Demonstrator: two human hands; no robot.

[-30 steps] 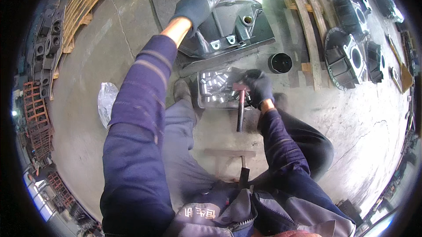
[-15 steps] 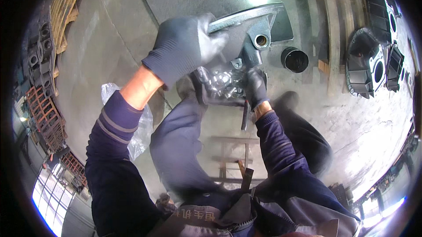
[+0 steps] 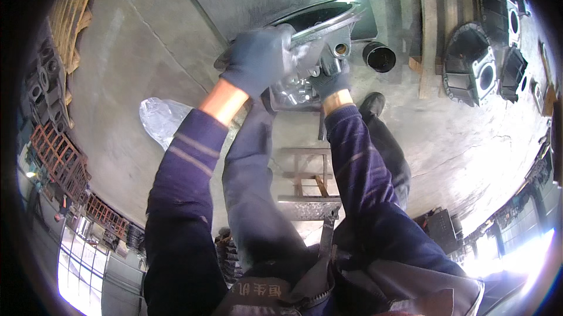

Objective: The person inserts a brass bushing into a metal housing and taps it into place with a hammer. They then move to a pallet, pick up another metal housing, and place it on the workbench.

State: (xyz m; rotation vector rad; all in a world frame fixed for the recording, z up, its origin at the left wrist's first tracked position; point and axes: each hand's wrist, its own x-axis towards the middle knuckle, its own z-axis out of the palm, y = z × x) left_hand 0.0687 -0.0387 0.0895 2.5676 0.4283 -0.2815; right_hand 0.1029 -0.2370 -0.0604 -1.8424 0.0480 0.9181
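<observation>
A dark grey cast metal housing [image 3: 319,46] is tilted in front of me, its curved flange and dark hollow facing away. My left hand [image 3: 258,61], in a dark glove, is closed on the housing's left edge and slightly blurred. At the lower end of its tubular boss is my gloved right hand [image 3: 333,81], closed against the metal with the fingertips partly hidden. A brass-coloured bushing [image 3: 341,49] shows in the boss. Below the housing, between my hands, shiny metal fittings [image 3: 296,91] lie in a dark tray whose far part is covered.
A black cylindrical can [image 3: 380,57] stands on the floor right of the housing. Wooden pallets [image 3: 430,34] and more castings [image 3: 471,67] lie farther right. A clear plastic bag [image 3: 161,118] is left of my leg. Near my legs stands a low metal-framed stool [image 3: 309,199].
The housing has tipped, so its dark hollow now shows beyond the flange. My left hand has moved rightward with its edge. My right hand stays at the boss; the whole view has shifted.
</observation>
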